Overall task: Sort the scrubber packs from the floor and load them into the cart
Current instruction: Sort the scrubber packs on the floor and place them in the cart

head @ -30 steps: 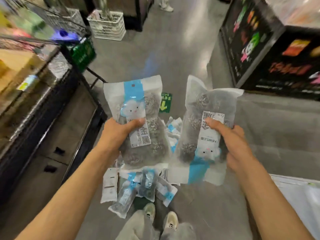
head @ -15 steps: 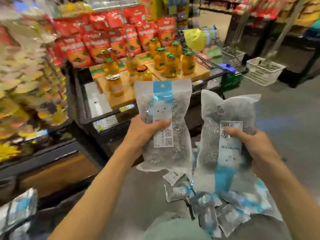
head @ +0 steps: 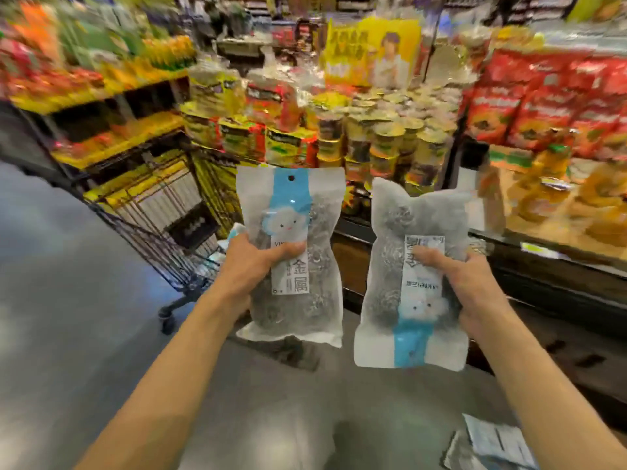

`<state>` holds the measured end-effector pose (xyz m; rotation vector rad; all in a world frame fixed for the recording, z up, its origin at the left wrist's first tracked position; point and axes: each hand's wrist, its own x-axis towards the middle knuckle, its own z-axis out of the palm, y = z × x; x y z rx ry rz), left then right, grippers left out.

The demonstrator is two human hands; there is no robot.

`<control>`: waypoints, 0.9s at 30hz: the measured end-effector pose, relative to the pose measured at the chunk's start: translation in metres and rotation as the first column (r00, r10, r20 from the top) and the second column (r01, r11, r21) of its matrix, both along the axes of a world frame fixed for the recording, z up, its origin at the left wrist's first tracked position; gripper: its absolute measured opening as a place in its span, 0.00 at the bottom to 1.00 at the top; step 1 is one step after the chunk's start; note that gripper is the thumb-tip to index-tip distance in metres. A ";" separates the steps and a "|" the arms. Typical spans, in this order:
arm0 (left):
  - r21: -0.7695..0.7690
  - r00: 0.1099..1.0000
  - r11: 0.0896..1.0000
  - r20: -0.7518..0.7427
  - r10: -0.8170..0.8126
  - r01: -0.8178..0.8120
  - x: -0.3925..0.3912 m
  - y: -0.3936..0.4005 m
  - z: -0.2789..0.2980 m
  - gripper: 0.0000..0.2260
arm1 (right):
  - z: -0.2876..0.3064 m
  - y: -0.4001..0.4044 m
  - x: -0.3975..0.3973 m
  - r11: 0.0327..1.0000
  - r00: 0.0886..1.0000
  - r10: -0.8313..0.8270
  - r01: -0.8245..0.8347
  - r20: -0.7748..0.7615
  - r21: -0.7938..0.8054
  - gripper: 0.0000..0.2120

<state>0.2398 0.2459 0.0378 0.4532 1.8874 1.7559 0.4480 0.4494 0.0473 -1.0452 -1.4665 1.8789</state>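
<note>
My left hand (head: 252,266) grips a clear scrubber pack (head: 291,212) upright, its blue strip at the top and steel wool balls inside. My right hand (head: 464,286) grips a second scrubber pack (head: 412,337) upside down, blue strip at the bottom. Both packs are held at chest height, side by side and apart. The black wire cart (head: 169,228) stands to the left of and beyond my left hand, with a wheel on the floor. A few more packs (head: 492,446) lie on the floor at the lower right.
A display of noodle cups and packets (head: 373,130) stands straight ahead. Red snack bags (head: 549,103) and orange jars (head: 549,184) fill a low black stand on the right. Yellow shelves (head: 101,106) run along the left. Grey floor (head: 68,334) spreads to the left.
The view has swung left and up, away from the pile on the floor to the cart and shelves. Both hands keep the same hold on their packs.
</note>
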 end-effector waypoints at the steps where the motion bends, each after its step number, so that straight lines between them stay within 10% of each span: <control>1: 0.012 0.999 0.999 0.005 0.039 -0.039 -0.018 -0.024 -0.001 0.26 | 0.001 -0.017 -0.027 0.999 0.999 0.041 -0.041 -0.002 0.004 0.10; 13: 0.025 0.951 0.956 0.114 0.287 -0.291 -0.223 -0.223 -0.006 0.21 | -0.012 -0.174 -0.285 0.962 0.961 0.273 -0.272 0.044 -0.033 0.14; 27: -0.098 0.974 0.985 0.163 0.155 -0.141 -0.417 -0.153 -0.049 0.22 | -0.068 -0.105 -0.466 0.975 0.973 0.210 -0.202 0.096 -0.087 0.12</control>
